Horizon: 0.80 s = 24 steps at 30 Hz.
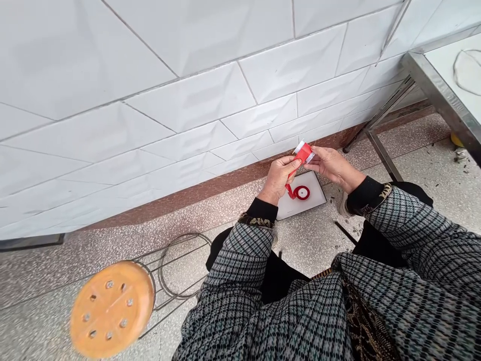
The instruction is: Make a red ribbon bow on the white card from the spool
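A: What lies nearest, before the flat white square board (315,201) on the floor?

B: The person's grey-and-black checked woollen sleeves (244,260). Well to the left of the board, and nearer than it, is a round orange plastic stool seat with holes (111,308). A thin bent-wire metal frame (184,268) lies between that seat and the board, on the speckled stone floor (311,240).

A: And the hands?

B: Both are raised over the board. The left hand (278,176) is above its left edge with the fingers curled in tight, pinching a narrow red ribbon (302,152). The right hand (332,165) is above its right side. Its thumb and fingertips are closed on the other end of the same strip, and its remaining fingers are loosely bent.

A: Where exactly is the ribbon?

B: It is stretched between the two hands, over the board's far edge, with something white showing at its ends – I can't tell what. A length hangs from the left hand down to a small red ribbon spool (301,192), which lies flat near the middle of the board.

A: Beyond that?

B: Just behind the board is a reddish-brown skirting strip (210,188), with a white tiled wall (180,100) above it. To the right of the board stands a steel-framed table (439,93) – its slanted legs come down near the board's far right corner.
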Tool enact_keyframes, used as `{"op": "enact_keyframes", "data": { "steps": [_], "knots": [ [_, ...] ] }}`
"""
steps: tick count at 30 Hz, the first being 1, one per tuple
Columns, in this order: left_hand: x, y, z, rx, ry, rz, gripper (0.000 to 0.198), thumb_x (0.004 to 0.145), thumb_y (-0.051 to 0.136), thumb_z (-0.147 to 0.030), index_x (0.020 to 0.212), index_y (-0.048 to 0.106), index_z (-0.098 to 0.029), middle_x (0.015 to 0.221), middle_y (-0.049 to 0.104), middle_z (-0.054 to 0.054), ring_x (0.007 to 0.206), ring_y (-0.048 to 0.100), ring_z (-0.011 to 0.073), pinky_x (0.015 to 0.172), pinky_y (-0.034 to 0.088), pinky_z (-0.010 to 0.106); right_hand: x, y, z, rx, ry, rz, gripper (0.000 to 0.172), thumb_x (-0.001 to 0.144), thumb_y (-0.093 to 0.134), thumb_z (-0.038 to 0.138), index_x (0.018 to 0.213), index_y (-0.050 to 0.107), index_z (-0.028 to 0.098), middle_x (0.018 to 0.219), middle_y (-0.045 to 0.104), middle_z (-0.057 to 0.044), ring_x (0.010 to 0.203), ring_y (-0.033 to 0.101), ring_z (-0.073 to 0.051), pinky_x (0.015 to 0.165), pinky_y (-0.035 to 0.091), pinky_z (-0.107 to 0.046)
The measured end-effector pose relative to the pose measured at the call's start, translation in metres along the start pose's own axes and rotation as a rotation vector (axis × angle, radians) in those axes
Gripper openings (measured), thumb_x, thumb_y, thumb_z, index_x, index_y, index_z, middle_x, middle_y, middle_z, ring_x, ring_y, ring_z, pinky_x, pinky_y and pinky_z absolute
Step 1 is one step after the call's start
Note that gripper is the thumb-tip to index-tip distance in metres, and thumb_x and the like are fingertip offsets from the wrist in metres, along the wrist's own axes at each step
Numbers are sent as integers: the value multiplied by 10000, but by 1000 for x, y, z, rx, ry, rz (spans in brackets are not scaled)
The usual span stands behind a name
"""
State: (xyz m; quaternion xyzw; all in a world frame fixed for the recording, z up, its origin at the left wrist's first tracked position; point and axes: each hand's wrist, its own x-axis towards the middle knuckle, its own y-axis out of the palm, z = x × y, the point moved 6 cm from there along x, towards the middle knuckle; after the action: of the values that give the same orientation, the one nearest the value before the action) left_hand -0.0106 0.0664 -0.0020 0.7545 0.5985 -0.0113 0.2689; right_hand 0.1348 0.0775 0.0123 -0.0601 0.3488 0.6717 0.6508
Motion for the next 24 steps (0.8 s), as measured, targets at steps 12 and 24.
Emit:
{"op": "enact_keyframes", "data": {
  "steps": [12,24],
  "knots": [
    [0,-4,-6,124,-2,21,408,676,914,-476,736,671,-153,469,384,-90,402,227,20,433,106,222,-7,-1,-1,34,12,42,164,1030,665,225,882,707,168,873,773,-77,807,720,-160,818,645,-292],
    [2,-6,0,80,-22,-32,483,637,948,-491,692,594,-166,479,409,-89,394,237,11,414,115,209,-6,2,-4,107,93,57,141,1034,584,183,903,636,188,864,753,-68,784,725,-159,727,657,-246]
  ]
}}
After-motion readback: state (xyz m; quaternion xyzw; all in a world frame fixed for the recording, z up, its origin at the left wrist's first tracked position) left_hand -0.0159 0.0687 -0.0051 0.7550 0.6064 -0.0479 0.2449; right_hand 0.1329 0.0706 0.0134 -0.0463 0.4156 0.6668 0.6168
